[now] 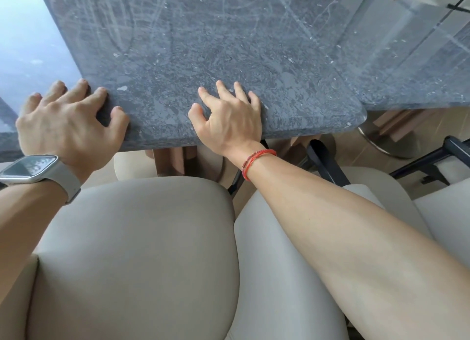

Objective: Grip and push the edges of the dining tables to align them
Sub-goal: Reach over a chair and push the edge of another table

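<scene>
We counted three dark grey stone benches. The middle bench point(203, 47) filled the upper centre of the frame, the right bench point(407, 80) lay just beside it at upper right, and only a sliver of the left bench point(7, 136) showed at the left edge. Both hands lay on the middle bench's near edge. Our left hand point(66, 120) sat over its near-left corner, the fingers point(100, 92) spread and slightly bent across the seam toward the left bench. Our right hand point(229, 118) lay flat on top, further right, with fingers fanned apart. There was one watch point(28, 168) on the left wrist, its face too glared to read, and one red bracelet point(254, 159) on the right. At least three beige chairs point(137, 250) crowded the lower frame.
</scene>
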{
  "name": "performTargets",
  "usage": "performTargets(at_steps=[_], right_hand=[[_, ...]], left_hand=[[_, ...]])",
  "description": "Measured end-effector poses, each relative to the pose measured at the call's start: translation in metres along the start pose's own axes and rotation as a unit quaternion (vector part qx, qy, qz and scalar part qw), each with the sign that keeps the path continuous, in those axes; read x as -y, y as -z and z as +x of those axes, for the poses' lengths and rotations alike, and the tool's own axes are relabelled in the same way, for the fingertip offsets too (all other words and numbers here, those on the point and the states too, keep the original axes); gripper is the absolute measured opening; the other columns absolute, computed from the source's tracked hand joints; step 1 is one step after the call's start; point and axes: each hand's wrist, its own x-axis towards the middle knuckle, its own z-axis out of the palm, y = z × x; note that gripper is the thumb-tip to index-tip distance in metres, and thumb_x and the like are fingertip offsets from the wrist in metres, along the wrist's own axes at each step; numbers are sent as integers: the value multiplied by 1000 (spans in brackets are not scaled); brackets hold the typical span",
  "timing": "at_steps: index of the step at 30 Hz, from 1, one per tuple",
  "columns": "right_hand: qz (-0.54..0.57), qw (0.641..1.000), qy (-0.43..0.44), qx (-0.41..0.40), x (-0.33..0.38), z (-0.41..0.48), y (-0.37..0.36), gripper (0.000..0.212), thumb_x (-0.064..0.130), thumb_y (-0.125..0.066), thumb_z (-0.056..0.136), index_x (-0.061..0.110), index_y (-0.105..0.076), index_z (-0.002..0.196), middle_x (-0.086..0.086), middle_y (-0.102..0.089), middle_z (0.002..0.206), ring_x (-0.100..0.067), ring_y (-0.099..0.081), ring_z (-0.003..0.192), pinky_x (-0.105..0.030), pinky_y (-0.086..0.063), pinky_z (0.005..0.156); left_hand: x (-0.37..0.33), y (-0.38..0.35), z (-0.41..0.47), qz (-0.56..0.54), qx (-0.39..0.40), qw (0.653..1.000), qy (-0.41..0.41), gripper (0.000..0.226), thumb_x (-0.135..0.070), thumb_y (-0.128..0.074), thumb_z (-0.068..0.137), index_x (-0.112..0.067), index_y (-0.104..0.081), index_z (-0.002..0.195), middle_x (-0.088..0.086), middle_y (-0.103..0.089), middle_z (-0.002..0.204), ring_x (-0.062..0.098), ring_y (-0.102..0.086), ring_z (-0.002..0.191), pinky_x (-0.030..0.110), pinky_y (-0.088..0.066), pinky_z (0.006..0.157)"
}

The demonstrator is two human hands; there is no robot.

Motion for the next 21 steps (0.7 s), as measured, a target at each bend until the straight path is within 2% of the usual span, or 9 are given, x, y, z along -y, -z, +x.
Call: performTargets(at_steps=[4,8,13,21], right_hand=[[-3,1000,0,-10,-1,8,-6,54,54,-38,90,36,-65,132,-8,-57,147,-39,-43,142,-57,-24,116],[2,1000,-1,-16,-1,21,-11,53,54,-39,90,35,-66,131,-9,-58,145,-40,-44,140,-57,-26,116],[4,1000,2,-14,-1,29,-12,52,53,-41,90,34,-66,132,-10,-58,145,-40,-43,140,-58,-25,116],[12,1000,2,1,-3,33,-12,52,52,-42,92,33,-64,135,-10,-55,148,-41,-40,143,-59,-24,118]], left_hand=[[0,-5,6,3,-19,1000,-22,39,-53,-26,99,-21,-40,83,0,-38,83,41,-46,89,54,-49,85],[2,-12,18,19,-17,1000,-10,40,-53,-26,98,-19,-43,84,7,-46,84,42,-46,90,53,-49,87],[7,-18,28,-8,-31,999,-1,39,-48,-33,99,-16,-43,80,6,-43,78,38,-44,82,55,-46,88],[5,-19,31,-1,-27,1000,-4,42,-52,-29,99,-18,-46,82,4,-43,77,38,-44,85,53,-48,88]])
